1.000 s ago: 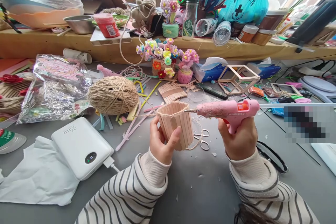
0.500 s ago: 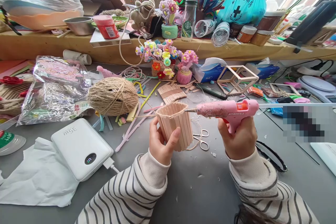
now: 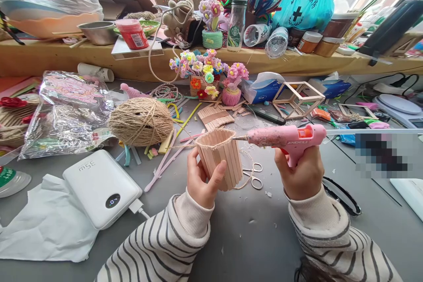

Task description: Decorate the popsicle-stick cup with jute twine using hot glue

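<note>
My left hand (image 3: 205, 178) is wrapped round a small cup made of wooden craft sticks (image 3: 220, 156), its thumb pressed on the front. Twine runs along the cup's rim and trails off to the left. In my right hand (image 3: 303, 174) is a pink hot glue gun (image 3: 284, 135), gripped by its handle, with a clear glue stick (image 3: 370, 131) poking out of the back. The gun's metal nozzle is at the right side of the cup's rim, touching or very close. A ball of twine (image 3: 140, 121) lies left of the cup, and small scissors (image 3: 254, 176) lie behind it.
A white power bank (image 3: 102, 187) with a plugged cable lies at the left beside a crumpled tissue (image 3: 46, 220). Farther back are bundled craft sticks (image 3: 216, 117), a wooden frame cube (image 3: 299, 99) and pipe-cleaner flowers (image 3: 205, 70). A cluttered ledge (image 3: 132, 64) runs behind.
Almost nothing differs. Both hands, the cup and the glue gun keep nearly the same positions, and the view has shifted very slightly.
</note>
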`<state>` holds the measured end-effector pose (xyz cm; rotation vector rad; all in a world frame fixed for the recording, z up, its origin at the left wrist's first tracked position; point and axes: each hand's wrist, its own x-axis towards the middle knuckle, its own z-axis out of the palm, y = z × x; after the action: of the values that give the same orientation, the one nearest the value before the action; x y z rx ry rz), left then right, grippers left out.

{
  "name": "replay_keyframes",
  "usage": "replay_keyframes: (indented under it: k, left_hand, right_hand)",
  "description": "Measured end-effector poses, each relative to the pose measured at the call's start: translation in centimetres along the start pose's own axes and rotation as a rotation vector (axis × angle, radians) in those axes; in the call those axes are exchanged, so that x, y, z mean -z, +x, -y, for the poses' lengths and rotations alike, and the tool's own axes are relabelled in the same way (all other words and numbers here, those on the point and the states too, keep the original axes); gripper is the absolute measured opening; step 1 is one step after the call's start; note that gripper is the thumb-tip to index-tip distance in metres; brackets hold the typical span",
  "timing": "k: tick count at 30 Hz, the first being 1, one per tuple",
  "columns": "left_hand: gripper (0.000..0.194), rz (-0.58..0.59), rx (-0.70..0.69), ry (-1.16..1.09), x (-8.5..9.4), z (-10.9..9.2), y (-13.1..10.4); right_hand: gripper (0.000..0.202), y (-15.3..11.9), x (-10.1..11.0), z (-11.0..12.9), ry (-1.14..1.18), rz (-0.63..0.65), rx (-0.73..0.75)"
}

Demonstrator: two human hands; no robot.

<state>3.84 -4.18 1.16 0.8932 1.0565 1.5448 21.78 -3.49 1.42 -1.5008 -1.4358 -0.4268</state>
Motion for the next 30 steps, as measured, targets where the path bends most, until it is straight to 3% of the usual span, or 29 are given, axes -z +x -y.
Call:
replay_keyframes:
  k: [11, 30]
  left_hand:
    - [0.063, -0.005, 0.009, -0.01, -0.1, -0.1, -0.08]
    - [0.065, -0.01, 0.004, 0.016, -0.03, -0.05, -0.13]
  right_hand:
    - [0.049, 0.0, 0.1, -0.13, 0.013, 0.027, 0.046]
    - [0.052, 0.22, -0.07, -0.31, -0.07, -0.032, 0.075]
